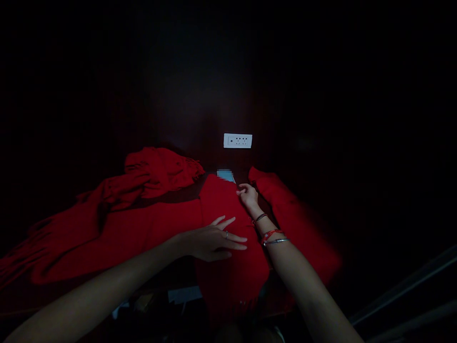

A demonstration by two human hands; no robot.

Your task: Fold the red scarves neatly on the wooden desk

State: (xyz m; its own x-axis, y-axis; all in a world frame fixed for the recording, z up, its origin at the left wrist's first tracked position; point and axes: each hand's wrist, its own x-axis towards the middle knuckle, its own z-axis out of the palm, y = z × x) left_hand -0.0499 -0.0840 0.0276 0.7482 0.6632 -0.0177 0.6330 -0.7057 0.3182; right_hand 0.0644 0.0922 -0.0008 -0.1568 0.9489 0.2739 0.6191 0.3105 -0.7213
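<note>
A red fringed scarf (228, 274) lies lengthwise before me, its near end hanging over the front edge. My left hand (216, 240), with a ring on one finger, rests palm down on the middle of it, fingers spread. At the scarf's far right edge is my right hand (249, 195), its fingers curled and pinched at the cloth; the exact grip is small and dim. Bracelets circle the right wrist. To the left, another stretch of red cloth (132, 228) runs up to the scarf; I cannot tell if they are one piece.
Crumpled red fringed cloth (160, 171) is heaped at the back left. A folded red length (289, 205) lies to the right. Behind the scarf is a pale blue item (225, 176), and a white socket plate (237, 141) sits on the dark wall. Dim objects show below the front edge.
</note>
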